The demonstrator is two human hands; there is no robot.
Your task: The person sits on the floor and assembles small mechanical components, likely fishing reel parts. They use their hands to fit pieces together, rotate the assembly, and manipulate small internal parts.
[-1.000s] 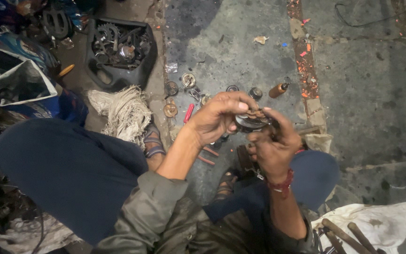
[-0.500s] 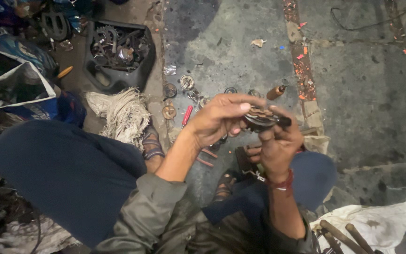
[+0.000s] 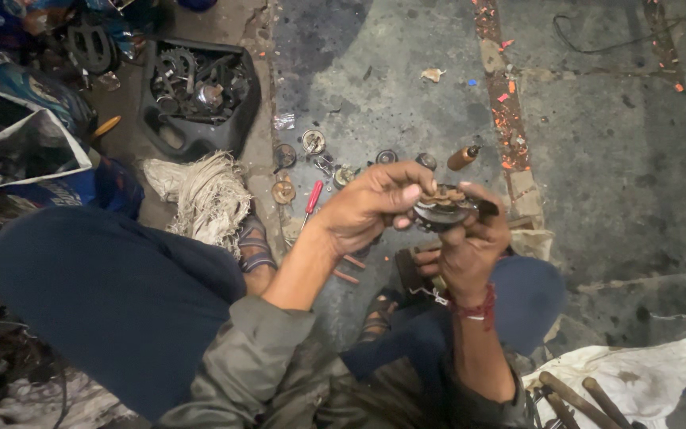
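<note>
Holding round metal part (image 3: 441,208), left hand (image 3: 371,208), right hand (image 3: 470,242)

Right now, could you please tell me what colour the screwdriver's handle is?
Red; the screwdriver shows best in the head view.

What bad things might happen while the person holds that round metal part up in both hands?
The round metal part is held above the concrete floor; the right hand grips it from below and the left hand pinches its top, so greasy fingers might let it slip and drop. Small loose parts and a red screwdriver lie scattered by the feet, so one might get kicked away or stepped on.
</note>
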